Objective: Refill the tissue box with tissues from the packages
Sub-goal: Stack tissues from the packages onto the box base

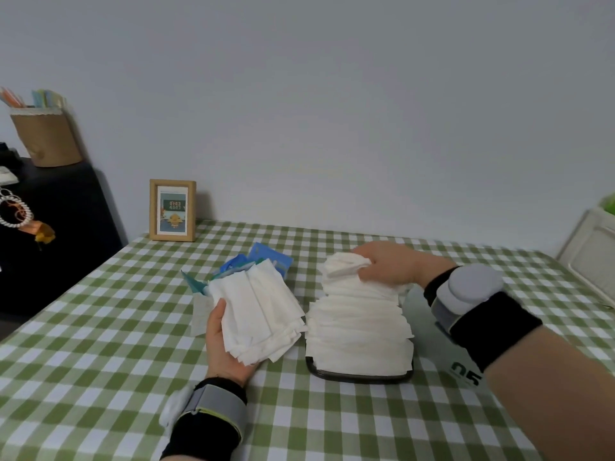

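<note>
A tall pile of white tissues [357, 331] rises out of the dark-rimmed tissue box [359, 377] at the middle of the table. My right hand [389, 264] grips the top tissues of that pile, fingers curled round them. My left hand [223, 344] holds a loose stack of white tissues [259, 314] just left of the box, thumb on top. Behind that stack lie opened blue tissue packages [266, 257] on the cloth.
The table carries a green-and-white checked cloth [100, 361]. A wooden photo frame [172, 210] stands at the back left by the wall. A dark cabinet with a brown basket [46, 134] is at the far left. A white tray [592, 254] sits at the right edge.
</note>
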A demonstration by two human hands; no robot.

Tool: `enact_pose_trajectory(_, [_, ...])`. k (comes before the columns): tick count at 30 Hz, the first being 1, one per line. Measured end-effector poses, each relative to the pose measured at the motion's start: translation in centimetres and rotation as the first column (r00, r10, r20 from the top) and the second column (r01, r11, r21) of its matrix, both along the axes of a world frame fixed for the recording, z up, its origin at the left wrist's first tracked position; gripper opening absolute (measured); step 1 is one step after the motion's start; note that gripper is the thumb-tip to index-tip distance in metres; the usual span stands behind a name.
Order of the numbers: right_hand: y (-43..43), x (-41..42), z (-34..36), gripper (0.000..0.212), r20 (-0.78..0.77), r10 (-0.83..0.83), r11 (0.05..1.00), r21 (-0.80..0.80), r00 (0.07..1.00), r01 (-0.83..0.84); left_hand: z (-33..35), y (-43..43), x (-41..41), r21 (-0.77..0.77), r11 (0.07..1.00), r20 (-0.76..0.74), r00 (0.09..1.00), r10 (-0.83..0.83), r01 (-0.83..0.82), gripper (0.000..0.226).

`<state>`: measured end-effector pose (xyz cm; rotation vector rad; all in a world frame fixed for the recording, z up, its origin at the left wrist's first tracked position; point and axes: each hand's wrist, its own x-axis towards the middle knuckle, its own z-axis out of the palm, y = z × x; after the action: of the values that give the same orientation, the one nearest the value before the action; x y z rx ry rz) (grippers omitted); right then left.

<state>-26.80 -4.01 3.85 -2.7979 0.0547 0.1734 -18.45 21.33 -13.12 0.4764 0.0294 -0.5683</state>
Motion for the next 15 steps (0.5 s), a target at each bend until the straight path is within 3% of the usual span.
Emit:
enact_pose_trajectory(6, [2.0,-2.0,-4.1,0.045,-0.111,0.151,0.985,-0.063,0.982,-0.158,0.0,0.1,0.1,0.002,1.000,0.005,1.000,0.018,-0.018,0.054])
enact_pose_trajectory(10, [2.1,-3.5,-6.5,0.073,-0.192,0.109,0.993,-0.012,0.975,-0.113,-0.1,0.1,0.1,0.011,1.000,0.007,1.000,0.016,-0.016,0.055])
enact_pose_trajectory(15, [1.8,-3.5,-8.5,0.069,-0.088,0.114,0.970,-0.207,0.990,-0.130,-0.2,0.1,0.2,0.018,1.000,0.019,1.000,0.006,-0.007,0.053])
